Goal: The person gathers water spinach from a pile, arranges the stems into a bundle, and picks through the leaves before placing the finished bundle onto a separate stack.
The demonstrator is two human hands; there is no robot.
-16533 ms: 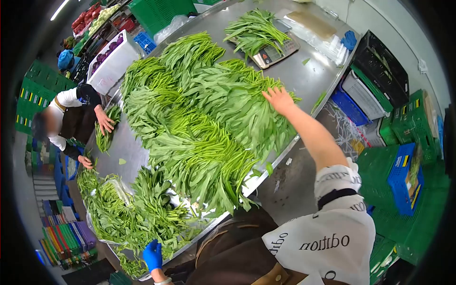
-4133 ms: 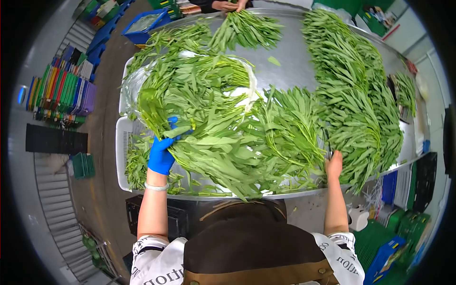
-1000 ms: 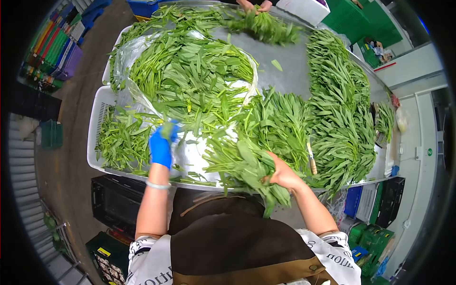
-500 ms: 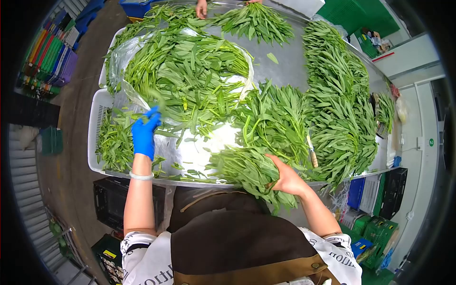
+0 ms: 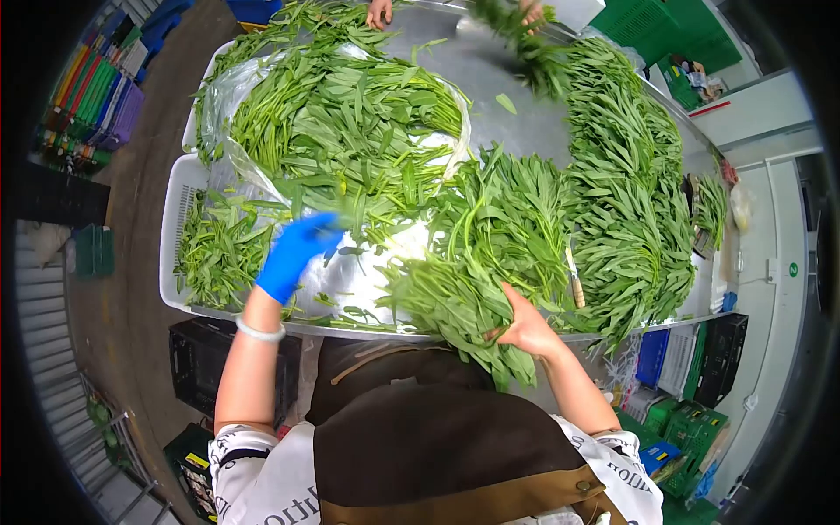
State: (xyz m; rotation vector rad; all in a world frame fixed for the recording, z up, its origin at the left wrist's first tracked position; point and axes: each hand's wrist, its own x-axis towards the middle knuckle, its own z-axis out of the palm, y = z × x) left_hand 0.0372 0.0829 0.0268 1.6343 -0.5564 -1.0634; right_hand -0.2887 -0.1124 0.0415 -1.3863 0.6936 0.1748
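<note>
My left hand (image 5: 302, 254), in a blue glove, is over the metal table (image 5: 328, 278) near the big pile of leafy greens (image 5: 341, 131); its fingers are blurred, so I cannot make out whether they hold anything. At the table's front edge my right hand (image 5: 525, 325), bare, grips a bunch of greens (image 5: 455, 306), stems to the left. Behind that bunch lie more loose greens (image 5: 516, 210). A knife with a wooden handle (image 5: 578, 293) rests between them and the long row of greens (image 5: 630, 210) on the right.
A white basket (image 5: 171, 254) with short cut pieces stands at the left. Across the table, a co-worker's hands (image 5: 379, 12) show, one with a blurred bunch (image 5: 525, 44). Black crates (image 5: 197, 359) sit below the table, and green crates (image 5: 696, 429) at the lower right.
My left hand has moved right, toward the middle of the table. My right hand keeps its grip with a slight shift. The co-worker's bunch has swung right, toward the long row.
</note>
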